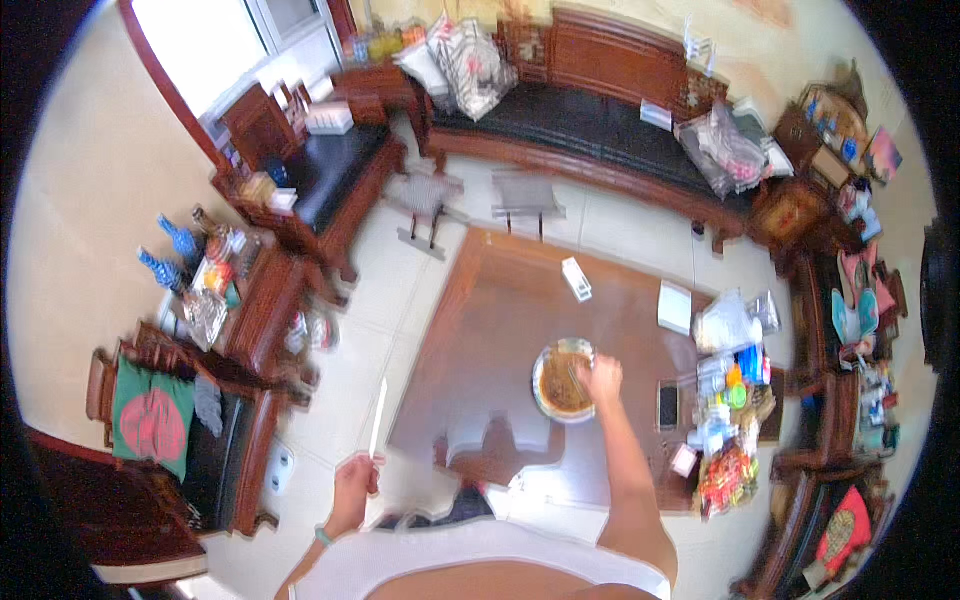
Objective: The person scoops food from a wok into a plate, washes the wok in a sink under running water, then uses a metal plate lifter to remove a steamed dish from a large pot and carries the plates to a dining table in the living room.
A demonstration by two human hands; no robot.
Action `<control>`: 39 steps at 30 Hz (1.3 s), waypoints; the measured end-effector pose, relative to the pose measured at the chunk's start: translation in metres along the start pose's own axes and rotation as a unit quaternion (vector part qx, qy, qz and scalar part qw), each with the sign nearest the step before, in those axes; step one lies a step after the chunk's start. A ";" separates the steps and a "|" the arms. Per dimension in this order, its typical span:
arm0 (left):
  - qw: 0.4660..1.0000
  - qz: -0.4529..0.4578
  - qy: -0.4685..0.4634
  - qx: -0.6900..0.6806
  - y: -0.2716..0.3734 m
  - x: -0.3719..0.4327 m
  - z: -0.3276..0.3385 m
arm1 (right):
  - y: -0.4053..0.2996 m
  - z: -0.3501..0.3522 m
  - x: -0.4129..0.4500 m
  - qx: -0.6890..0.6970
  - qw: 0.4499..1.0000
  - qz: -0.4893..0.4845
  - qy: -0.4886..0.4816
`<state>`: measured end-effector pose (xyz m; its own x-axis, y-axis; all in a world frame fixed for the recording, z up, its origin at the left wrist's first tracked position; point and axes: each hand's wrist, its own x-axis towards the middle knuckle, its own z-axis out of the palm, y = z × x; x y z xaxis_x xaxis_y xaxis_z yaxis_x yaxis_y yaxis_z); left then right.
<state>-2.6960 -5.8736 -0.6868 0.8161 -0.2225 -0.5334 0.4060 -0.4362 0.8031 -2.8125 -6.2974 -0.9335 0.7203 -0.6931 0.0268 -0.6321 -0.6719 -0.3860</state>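
Note:
My left hand [356, 480], with a band at its wrist, holds a slim pale strip [379, 416] with a tapered tip upright, left of the table's near edge. Whether the strip is a blade or something else is too blurred to tell. My right hand [601, 381] is at the right side of a round metal-rimmed bowl [538, 386], its fingers reaching over the rim. Brown material [562, 381] fills the bowl. The bowl stands on a glossy brown wooden table [487, 337]. Blur hides whether my right fingers grip the rim or something inside.
A small white box [577, 279], a white packet [674, 306] and a smartphone [667, 405] lie on the table. Bags and colourful packages [731, 405] crowd its right side. Two stools [525, 196] [427, 196] stand beyond, before a dark-cushioned wooden bench [585, 124].

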 end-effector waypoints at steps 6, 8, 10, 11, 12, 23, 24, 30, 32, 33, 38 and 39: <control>0.995 -0.068 0.002 -0.066 0.007 -0.008 -0.001 | -0.016 0.003 0.029 0.040 0.997 0.032 -0.058; 0.995 -0.068 0.007 -0.079 0.001 -0.016 -0.002 | -0.013 0.015 0.035 0.052 0.996 0.028 -0.059; 0.994 -0.073 -0.010 -0.082 -0.004 -0.009 -0.006 | -0.012 0.014 0.036 0.067 0.995 0.037 -0.060; 0.993 -0.079 -0.018 -0.085 -0.005 -0.009 -0.007 | -0.010 0.016 0.036 0.077 0.995 0.026 -0.054; 0.992 -0.086 -0.019 -0.089 -0.007 -0.007 -0.009 | -0.011 0.019 0.038 0.077 0.993 0.040 -0.076; 0.985 -0.088 0.023 -0.143 -0.055 -0.058 -0.069 | -0.135 -0.049 -0.050 0.188 0.962 -0.129 0.153; 0.983 -0.079 0.036 -0.161 -0.062 -0.068 -0.078 | -0.155 -0.051 -0.068 0.194 0.953 -0.167 0.159; 0.955 -0.010 0.148 -0.258 -0.128 -0.169 -0.154 | -0.323 -0.026 -0.229 0.338 0.877 -0.340 0.032; 0.939 0.019 0.186 -0.289 -0.152 -0.218 -0.192 | -0.379 -0.042 -0.295 0.324 0.873 -0.358 -0.067; 0.928 0.029 0.210 -0.305 -0.170 -0.250 -0.213 | -0.406 -0.045 -0.335 0.332 0.864 -0.362 -0.113; 0.858 0.056 0.360 -0.362 -0.277 -0.440 -0.306 | -0.511 -0.063 -0.537 0.391 0.749 -0.472 -0.250; 0.833 0.053 0.400 -0.378 -0.300 -0.482 -0.316 | -0.527 -0.065 -0.582 0.390 0.727 -0.497 -0.271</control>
<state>-3.0810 -5.3601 -0.5867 0.7533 0.5603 -0.3443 0.2103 0.2909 0.9334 -2.9171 -5.5570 -0.6854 0.8507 0.3796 0.3637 0.4784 -0.2721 -0.8349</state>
